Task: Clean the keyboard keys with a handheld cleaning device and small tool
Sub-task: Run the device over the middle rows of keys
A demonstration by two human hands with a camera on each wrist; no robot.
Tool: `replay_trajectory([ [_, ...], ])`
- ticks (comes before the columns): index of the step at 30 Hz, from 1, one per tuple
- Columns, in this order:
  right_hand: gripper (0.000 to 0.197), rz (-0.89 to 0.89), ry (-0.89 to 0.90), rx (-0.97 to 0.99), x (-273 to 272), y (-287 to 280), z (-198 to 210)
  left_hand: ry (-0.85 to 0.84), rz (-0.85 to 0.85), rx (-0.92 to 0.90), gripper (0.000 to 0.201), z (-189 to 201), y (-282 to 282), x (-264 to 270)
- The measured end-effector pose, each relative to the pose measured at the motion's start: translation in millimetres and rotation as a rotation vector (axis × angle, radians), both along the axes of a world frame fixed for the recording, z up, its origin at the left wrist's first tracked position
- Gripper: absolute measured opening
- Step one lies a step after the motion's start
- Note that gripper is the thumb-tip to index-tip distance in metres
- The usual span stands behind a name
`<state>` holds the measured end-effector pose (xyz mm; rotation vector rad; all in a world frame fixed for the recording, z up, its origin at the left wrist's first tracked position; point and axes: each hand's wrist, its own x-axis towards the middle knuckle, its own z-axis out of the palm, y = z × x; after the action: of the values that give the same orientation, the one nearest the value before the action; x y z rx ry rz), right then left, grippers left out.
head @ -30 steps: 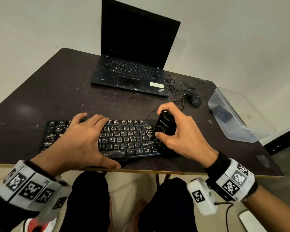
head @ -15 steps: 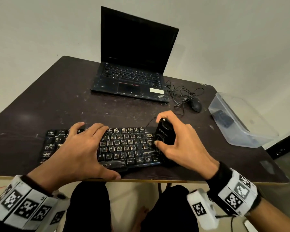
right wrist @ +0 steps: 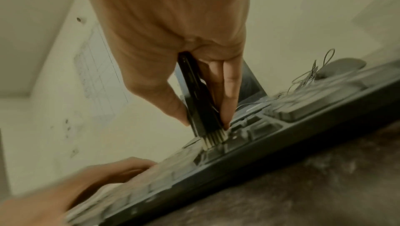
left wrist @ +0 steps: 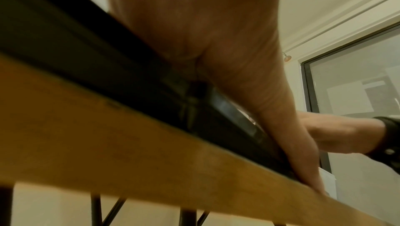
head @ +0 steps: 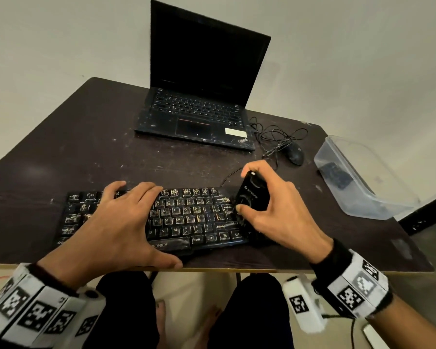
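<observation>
A dusty black keyboard [head: 186, 217] lies near the front edge of the dark table [head: 86, 152]. My left hand [head: 116, 222] lies flat over its left half, fingers straight, thumb along the keyboard's front edge. My right hand [head: 275, 210] grips a black handheld cleaning device [head: 252, 195] upright at the keyboard's right end. In the right wrist view the cleaning device [right wrist: 199, 99] is pinched between thumb and fingers, and its pale brush bristles [right wrist: 213, 140] touch the keys of the keyboard [right wrist: 249, 137]. The left wrist view shows my left hand [left wrist: 227, 58] pressing on the keyboard's front edge [left wrist: 233, 113].
An open black laptop [head: 199, 96] stands at the back of the table. A black mouse [head: 295, 154] with a tangled cable lies right of it. A clear plastic tub [head: 363, 177] with a dark object inside sits at the right edge. My knees are under the front edge.
Both hands stay in place on the keyboard. The cleaning device has shifted only slightly at the right end; the head view has moved a little.
</observation>
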<state>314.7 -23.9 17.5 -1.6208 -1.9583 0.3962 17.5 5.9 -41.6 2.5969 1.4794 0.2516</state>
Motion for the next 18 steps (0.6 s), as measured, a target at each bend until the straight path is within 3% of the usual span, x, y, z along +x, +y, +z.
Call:
replay_trajectory([
  [5,0.054,-0.069,-0.005,-0.009,6,-4,2,0.022,0.001,0.006,0.156,-1,0,0],
  [9,0.054,0.025,-0.009,-0.043,-2,-28,3,0.027,0.005,0.020,0.155,-1,3,1],
  [13,0.054,-0.081,0.020,0.015,6,-32,0,0.057,0.009,-0.004,0.155,3,1,2],
  [18,0.054,-0.058,0.042,0.035,-3,-53,-7,0.111,0.023,-0.021,0.151,10,2,5],
])
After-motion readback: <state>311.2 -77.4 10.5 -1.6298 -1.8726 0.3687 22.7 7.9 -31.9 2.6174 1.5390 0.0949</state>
